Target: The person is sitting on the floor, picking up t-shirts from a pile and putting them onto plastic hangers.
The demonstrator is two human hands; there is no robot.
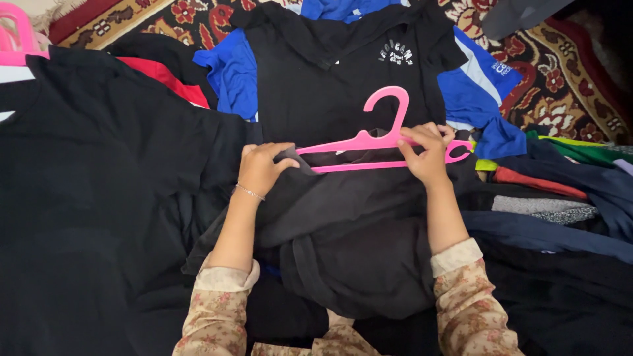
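A pink plastic hanger point(379, 135) lies across a dark grey-black garment point(343, 224) in front of me. My right hand point(427, 153) grips the hanger's right arm. My left hand point(262, 168) pinches the garment's cloth by the hanger's left end. Under and beyond them lies a black shirt point(330, 72) with white lettering on the chest.
Piles of clothes surround me: a big black garment point(99, 198) on the left, blue shirts point(231, 72) behind, red cloth point(168, 76), and dark blue, grey, green and red pieces point(560, 191) on the right. Another pink hanger point(16, 39) sits far left. A patterned carpet point(567, 72) lies beneath.
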